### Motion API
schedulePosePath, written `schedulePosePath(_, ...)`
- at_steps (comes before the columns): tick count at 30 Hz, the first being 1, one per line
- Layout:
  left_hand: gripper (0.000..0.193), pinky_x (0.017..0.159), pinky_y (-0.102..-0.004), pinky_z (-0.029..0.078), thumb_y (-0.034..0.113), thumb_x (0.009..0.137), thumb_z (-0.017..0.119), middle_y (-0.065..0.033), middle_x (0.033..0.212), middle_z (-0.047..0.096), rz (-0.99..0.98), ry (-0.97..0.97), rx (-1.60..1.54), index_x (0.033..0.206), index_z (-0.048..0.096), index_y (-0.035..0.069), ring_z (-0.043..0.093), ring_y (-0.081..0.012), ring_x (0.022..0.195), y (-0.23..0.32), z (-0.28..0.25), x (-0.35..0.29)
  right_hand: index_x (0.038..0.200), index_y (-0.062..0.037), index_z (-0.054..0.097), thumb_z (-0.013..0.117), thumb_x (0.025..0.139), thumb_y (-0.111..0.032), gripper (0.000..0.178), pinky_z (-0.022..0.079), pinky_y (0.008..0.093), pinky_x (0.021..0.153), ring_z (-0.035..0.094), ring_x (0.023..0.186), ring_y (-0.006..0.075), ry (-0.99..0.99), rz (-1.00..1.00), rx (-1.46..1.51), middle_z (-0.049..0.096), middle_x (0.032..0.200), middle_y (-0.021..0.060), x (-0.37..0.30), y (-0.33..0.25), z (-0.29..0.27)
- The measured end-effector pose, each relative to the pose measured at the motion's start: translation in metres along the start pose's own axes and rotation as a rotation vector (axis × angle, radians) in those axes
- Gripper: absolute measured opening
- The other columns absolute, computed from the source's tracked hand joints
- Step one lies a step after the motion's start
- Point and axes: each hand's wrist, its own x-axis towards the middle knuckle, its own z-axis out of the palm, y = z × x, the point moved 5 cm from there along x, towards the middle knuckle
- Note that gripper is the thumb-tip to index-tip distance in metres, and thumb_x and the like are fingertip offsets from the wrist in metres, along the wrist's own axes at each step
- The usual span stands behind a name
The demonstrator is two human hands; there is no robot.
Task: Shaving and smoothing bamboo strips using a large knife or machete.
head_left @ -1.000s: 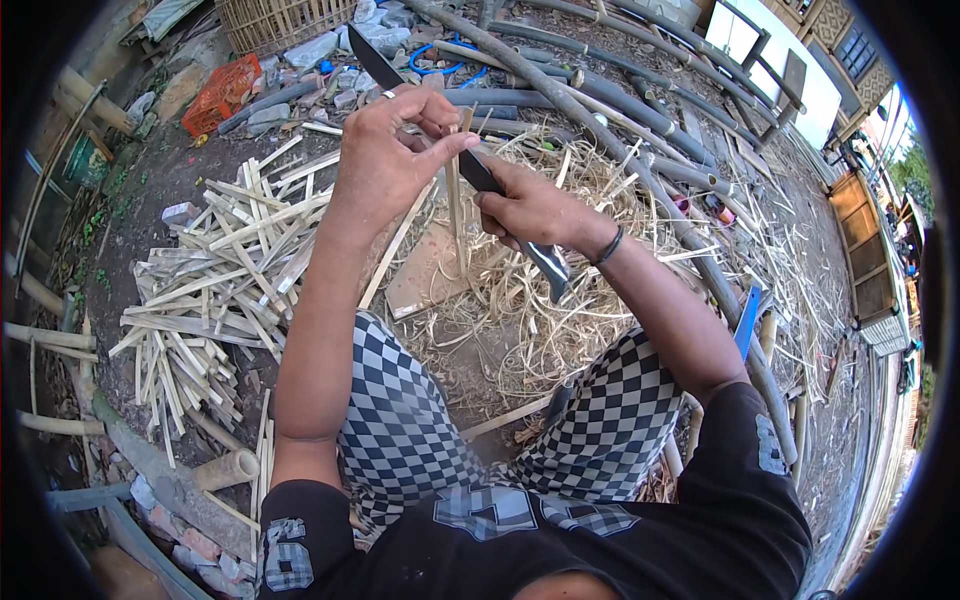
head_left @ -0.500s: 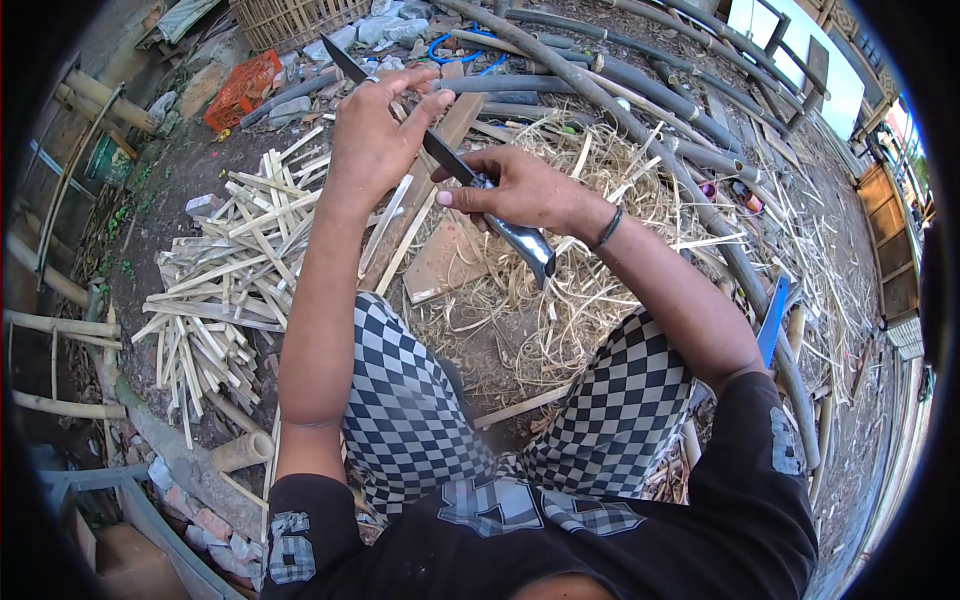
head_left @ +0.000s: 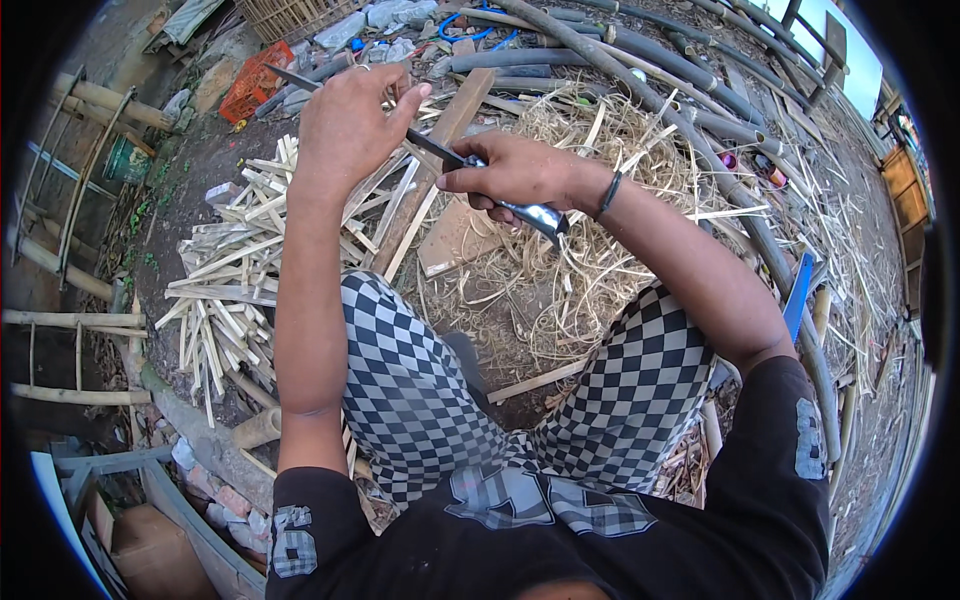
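My right hand is closed round the shiny metal handle of a knife, a dark band on its wrist. The long dark blade slants up to the left, away from my body. My left hand is at the blade's middle, fingers curled about it and thumb sticking out; the blade's tip shows beyond the hand. Part of the blade is hidden behind that hand. Below the knife lie a wooden plank and a flat tan board. Split bamboo sticks are heaped beside my left forearm.
Curly bamboo shavings cover the ground between and beyond my knees. Dark poles lie across the far right. A blue-handled tool is near my right elbow. An orange crate and woven basket stand at the far left.
My left hand has shifted left and slightly down, its fingers more curled. The knife has tilted flatter, its handle end rising. The whole view has shifted a little.
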Motion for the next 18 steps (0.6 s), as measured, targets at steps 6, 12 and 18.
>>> schedulePosePath(6, 0.028, 0.074, -0.0513, 0.055, 0.034, 0.099, 0.061, -0.0202, 0.085, 0.071, 0.053, 0.035, -0.019, 0.096, 0.067, 0.007, 0.07, -0.0399, 0.085, 0.002, 0.003, -0.003, 0.118, 0.005, 0.063, 0.063, 0.098, -0.025, 0.036, 0.051, 0.027, 0.046, 0.061, 0.051, 0.0113, 0.118, -0.083, -0.263, 0.06, 0.068, 0.0046, -0.004, -0.008, -0.002)
schedulePosePath(12, 0.032, 0.077, -0.0518, 0.055, 0.037, 0.101, 0.056, -0.0201, 0.088, 0.071, -0.012, -0.037, 0.091, 0.1, 0.067, 0.006, 0.071, -0.0398, 0.086, 0.016, 0.004, -0.001, 0.11, 0.0058, 0.068, 0.066, 0.092, -0.027, 0.037, 0.057, 0.0376, 0.062, 0.068, 0.063, 0.0242, 0.231, -0.17, -0.453, 0.067, 0.073, 0.0148, 0.009, 0.007, -0.016)
schedulePosePath(18, 0.036, 0.08, -0.0538, 0.055, 0.039, 0.103, 0.051, -0.0198, 0.092, 0.073, -0.167, 0.002, 0.299, 0.104, 0.069, 0.007, 0.072, -0.0411, 0.088, 0.016, -0.006, -0.005, 0.108, 0.0064, 0.069, 0.067, 0.088, -0.024, 0.036, 0.057, 0.0451, 0.081, 0.071, 0.081, 0.0373, 0.299, -0.211, -0.572, 0.07, 0.083, 0.0249, 0.008, -0.006, -0.008)
